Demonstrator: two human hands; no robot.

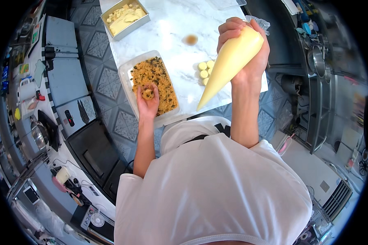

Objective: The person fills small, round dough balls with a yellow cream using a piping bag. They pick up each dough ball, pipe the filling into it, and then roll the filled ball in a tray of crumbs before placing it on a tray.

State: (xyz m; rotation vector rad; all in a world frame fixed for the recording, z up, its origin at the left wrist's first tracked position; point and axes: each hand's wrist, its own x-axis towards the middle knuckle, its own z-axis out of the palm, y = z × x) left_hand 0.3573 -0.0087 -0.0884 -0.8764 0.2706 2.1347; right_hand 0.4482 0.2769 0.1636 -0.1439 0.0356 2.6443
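Note:
My right hand [248,52] grips a full piping bag [233,58] of pale yellow cream, its tip pointing down toward the table's near edge. Over a clear plastic container [127,92] of orange-brown crumbly mix with dark flecks [162,82], my left hand [148,102] is cupped around a small crumb-coated ball [147,93]. Several pale yellow round pieces [203,73] lie on the table, partly hidden behind the bag. At the table's far left, a metal rectangular pan [132,27] holds yellow cream and pale chunks [127,16].
These stand on a white marble-patterned table [178,18] with a brown spot [191,39]. A clear plastic lid or tray [227,3] lies at its far edge. Metal shelves with bowls [318,61] stand to the right, a counter with appliances [27,88] to the left.

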